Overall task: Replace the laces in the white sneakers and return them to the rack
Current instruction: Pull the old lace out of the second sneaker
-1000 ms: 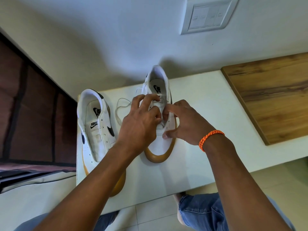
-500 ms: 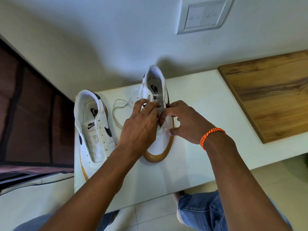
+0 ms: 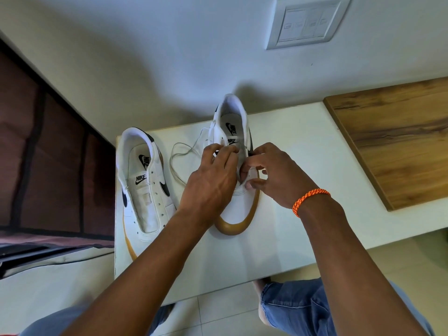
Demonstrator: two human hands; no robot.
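Observation:
Two white sneakers with black swooshes and gum soles stand on a white table (image 3: 291, 238). The left sneaker (image 3: 145, 190) has bare eyelets and no lace. The right sneaker (image 3: 236, 207) sits under both hands, toe toward me. My left hand (image 3: 213, 180) pinches the white lace (image 3: 179, 163) at the sneaker's left eyelets; the lace's slack loops out to the left on the table. My right hand (image 3: 274, 175), with an orange bracelet at the wrist, pinches at the right eyelets near the tongue. The fingers hide the lacing itself.
A wooden board (image 3: 397, 141) lies on the table's right part. A switch plate (image 3: 308, 21) is on the white wall behind. A dark brown panel (image 3: 48, 154) stands at the left. My knees in blue jeans (image 3: 303, 309) are below the table's front edge.
Both hands have crept up the right sneaker toward its tongue. The loose lace loop at the left has been drawn a little smaller and shifted.

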